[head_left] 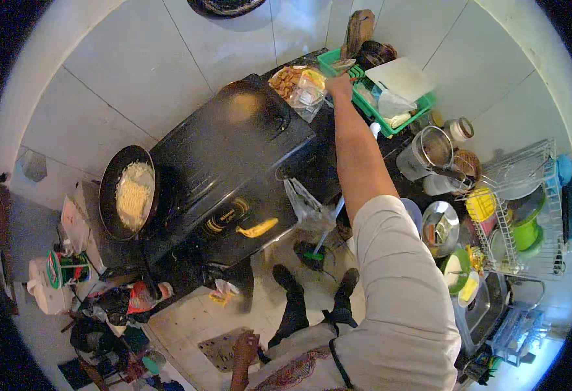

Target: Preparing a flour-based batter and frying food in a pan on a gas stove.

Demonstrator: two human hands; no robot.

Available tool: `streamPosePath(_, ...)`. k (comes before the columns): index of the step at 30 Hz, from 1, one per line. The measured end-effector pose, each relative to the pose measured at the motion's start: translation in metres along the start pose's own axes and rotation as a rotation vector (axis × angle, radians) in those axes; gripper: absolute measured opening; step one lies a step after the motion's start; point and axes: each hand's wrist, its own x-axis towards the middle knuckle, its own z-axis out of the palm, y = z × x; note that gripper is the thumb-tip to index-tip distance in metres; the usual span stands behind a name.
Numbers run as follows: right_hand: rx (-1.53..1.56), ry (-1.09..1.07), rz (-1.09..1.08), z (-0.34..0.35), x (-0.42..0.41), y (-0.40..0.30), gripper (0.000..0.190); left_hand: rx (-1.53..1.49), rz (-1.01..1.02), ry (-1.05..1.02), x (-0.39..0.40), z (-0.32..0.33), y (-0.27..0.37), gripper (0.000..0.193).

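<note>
My right hand [339, 87] reaches to the left end of a green plastic basket [388, 128] at the counter's back; a small red thing shows by its fingers, and whether it is gripped is unclear. Beside the hand, a plate of brown food pieces [286, 82] stands partly under a clear plastic bag [307, 100]. My left hand [246, 346] hangs low near my body, fingers curled; what it may hold cannot be made out. At the left, a black frying pan [155, 195] contains a block of dry noodles [134, 199] on a pale layer.
Between pan and basket lies a dark stove top [217, 141] with a yellow banana-like thing [259, 228] near its front edge. Right of my arm are a clear pitcher [413, 156], a metal plate [440, 220], a wire dish rack [554, 205] and a sink [484, 313]. A broom head [314, 255] stands on the floor.
</note>
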Motion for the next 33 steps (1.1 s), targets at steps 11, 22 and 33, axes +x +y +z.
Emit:
streamPosePath(11,-0.118,0.023,-0.248,0.014,0.02,0.007,0.037,-0.573,-0.207,-0.074,0.033,-0.064,0.049,0.036)
streamPosePath(22,-0.081,0.232,-0.337,-0.099,-0.012,-0.028,0.027,-0.552,-0.076,-0.011,0.048,-0.08,0.073,0.036)
streamPosePath(33,0.122,0.236,-0.299,-0.181,-0.025,-0.049,0.041,-0.273,-0.047,-0.057,0.056,-0.073,0.085,0.044)
